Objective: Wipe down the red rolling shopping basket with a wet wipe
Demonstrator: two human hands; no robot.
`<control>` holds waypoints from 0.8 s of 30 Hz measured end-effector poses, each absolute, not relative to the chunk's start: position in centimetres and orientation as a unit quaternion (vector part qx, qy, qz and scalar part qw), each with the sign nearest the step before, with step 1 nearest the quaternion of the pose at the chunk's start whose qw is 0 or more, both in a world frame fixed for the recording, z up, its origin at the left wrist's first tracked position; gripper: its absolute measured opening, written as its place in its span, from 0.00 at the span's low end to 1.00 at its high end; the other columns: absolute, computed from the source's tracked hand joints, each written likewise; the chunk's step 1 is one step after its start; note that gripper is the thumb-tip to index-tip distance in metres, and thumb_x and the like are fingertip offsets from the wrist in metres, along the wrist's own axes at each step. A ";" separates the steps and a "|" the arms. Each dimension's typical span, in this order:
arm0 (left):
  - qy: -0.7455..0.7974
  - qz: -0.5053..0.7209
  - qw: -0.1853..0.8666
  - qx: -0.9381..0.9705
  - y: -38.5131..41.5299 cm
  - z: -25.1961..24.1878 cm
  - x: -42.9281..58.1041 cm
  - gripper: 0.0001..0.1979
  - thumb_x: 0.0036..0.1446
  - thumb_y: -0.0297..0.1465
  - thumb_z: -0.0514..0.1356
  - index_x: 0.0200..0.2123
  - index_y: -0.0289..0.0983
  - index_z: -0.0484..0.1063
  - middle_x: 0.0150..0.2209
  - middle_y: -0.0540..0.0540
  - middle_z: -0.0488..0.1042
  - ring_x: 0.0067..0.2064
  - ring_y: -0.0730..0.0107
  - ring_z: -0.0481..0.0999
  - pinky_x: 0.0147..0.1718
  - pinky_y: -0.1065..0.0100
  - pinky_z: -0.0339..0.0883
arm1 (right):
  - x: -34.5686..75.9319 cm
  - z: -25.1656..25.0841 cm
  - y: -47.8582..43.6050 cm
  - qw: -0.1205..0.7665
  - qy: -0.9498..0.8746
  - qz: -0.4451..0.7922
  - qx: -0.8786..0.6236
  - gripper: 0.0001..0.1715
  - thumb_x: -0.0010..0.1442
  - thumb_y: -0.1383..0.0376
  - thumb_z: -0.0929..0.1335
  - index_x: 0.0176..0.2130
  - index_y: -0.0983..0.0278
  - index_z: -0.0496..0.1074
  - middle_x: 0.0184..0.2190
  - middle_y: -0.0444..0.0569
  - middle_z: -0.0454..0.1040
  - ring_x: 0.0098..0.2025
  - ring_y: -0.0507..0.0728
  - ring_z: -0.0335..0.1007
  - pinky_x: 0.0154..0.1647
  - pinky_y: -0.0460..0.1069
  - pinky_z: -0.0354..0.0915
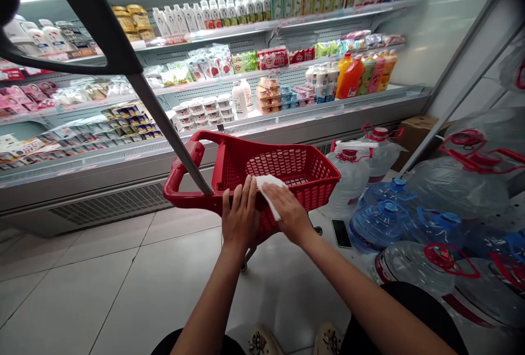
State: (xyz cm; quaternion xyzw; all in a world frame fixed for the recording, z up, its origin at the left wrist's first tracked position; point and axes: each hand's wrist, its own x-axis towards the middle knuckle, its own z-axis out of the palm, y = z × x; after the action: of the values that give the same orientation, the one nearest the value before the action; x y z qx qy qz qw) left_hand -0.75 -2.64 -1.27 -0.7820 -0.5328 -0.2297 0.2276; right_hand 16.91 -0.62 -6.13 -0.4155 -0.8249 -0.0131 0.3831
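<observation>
A red basket cart (pixel 315 196) with perforated sides stands in front of the chilled shelves, its handle end at the left. My left hand (pixel 241 215) rests on the near side of the basket, fingers stretched out and pointing up, holding nothing. My right hand (pixel 287 207) presses a white cloth or tissue (pixel 270 184) against the basket's near rim and side, just right of my left hand. The fingers of my right hand lie over the white piece, and its upper edge shows above them.
Large water bottles (pixel 377 223) crowd the floor at the right, with a dark phone (pixel 341 233) beside them. A grey pole (pixel 164 120) slants across the upper left. The refrigerated shelf unit (pixel 102 202) runs behind the cart.
</observation>
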 end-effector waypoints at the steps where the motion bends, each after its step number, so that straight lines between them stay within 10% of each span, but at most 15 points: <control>1: -0.531 -0.227 0.228 -0.784 -2.7 -1.3 -0.8 0.43 0.64 0.25 0.52 0.77 0.42 0.35 0.74 0.45 0.53 0.69 0.49 0.65 0.73 0.44 0.38 | 19.1 -6.7 -0.4 0.379 -0.819 -0.021 -0.430 0.47 0.61 0.76 0.57 0.76 0.62 0.47 0.73 0.51 0.58 0.75 0.59 0.51 0.76 0.63 0.49; 9: -0.544 -0.237 0.205 -0.778 -3.1 -1.4 0.3 0.43 0.62 0.24 0.54 0.77 0.45 0.41 0.75 0.47 0.48 0.69 0.44 0.64 0.72 0.38 0.39 | 26.6 -8.3 0.7 0.398 -0.740 -0.037 -0.540 0.40 0.63 0.73 0.59 0.72 0.62 0.60 0.67 0.53 0.68 0.71 0.63 0.58 0.75 0.67 0.51; 19: -0.508 -0.230 0.237 -0.796 -4.0 0.0 -2.0 0.41 0.61 0.23 0.53 0.76 0.39 0.45 0.75 0.43 0.50 0.74 0.56 0.58 0.75 0.50 0.41 | 16.1 -5.7 -1.0 0.407 -0.823 0.010 -0.397 0.47 0.61 0.75 0.57 0.76 0.62 0.48 0.72 0.50 0.59 0.75 0.59 0.51 0.76 0.63 0.50; 24: -0.536 -0.255 0.282 -0.754 -4.8 2.4 -5.4 0.36 0.61 0.24 0.53 0.73 0.40 0.55 0.74 0.44 0.55 0.75 0.52 0.54 0.74 0.39 0.24 | 20.9 -7.4 -0.4 0.407 -0.800 0.014 -0.441 0.44 0.63 0.75 0.57 0.75 0.60 0.52 0.72 0.49 0.60 0.75 0.60 0.51 0.76 0.65 0.48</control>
State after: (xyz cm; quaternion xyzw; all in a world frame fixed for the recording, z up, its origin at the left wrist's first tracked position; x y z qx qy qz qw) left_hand -5.42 -4.80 2.44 -0.7538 -0.5361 -0.2548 0.2817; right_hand 20.89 -0.36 -7.36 -0.4409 -0.7997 0.0145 0.4073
